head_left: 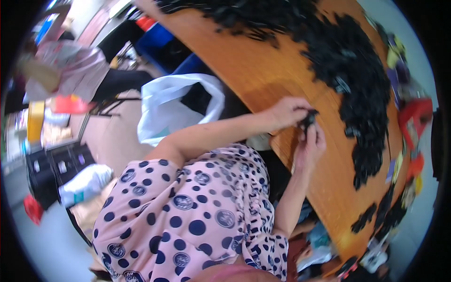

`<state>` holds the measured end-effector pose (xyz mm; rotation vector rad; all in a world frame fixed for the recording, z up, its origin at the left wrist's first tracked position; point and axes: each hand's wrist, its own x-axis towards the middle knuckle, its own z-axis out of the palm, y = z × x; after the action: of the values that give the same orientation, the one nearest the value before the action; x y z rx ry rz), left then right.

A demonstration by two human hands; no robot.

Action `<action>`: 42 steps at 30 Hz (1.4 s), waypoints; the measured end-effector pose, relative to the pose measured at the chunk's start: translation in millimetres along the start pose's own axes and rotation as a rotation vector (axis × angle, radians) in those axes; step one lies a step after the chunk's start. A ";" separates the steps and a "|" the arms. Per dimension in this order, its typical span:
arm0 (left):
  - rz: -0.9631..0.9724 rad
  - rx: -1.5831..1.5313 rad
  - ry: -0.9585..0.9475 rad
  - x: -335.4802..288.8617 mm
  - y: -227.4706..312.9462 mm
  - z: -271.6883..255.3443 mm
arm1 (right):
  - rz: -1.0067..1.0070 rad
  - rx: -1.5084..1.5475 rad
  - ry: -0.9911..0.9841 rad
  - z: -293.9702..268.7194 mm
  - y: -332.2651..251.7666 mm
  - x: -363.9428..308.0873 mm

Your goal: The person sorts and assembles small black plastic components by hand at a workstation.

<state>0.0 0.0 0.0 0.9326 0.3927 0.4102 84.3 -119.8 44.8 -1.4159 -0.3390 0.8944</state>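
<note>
A small black piece [308, 120], too small to name, is held up over the near edge of the wooden table [244, 66]. My left hand [287, 112] pinches its upper end between thumb and fingers. From below, my right hand [311, 143] grips the same piece, so the two hands almost meet. Just beyond them, a long heap of similar black pieces [352, 70] spreads across the table toward the far side.
Beside the table on the left stand an open white plastic bag [155, 105] and a blue bin [162, 44]. A red object [416, 122] is at the far right edge. Another person [70, 70] is at upper left, near black cases [58, 164]. Smaller black piles [364, 218] lie lower right.
</note>
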 end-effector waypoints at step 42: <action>0.488 1.489 0.283 -31.3 144.4 -121.9 | -0.608 -1.008 0.311 9.5 -2.8 75.1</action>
<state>-111.0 144.5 59.1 2.4627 0.7475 0.7003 127.0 -59.9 26.9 -2.1439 -1.0030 -0.0662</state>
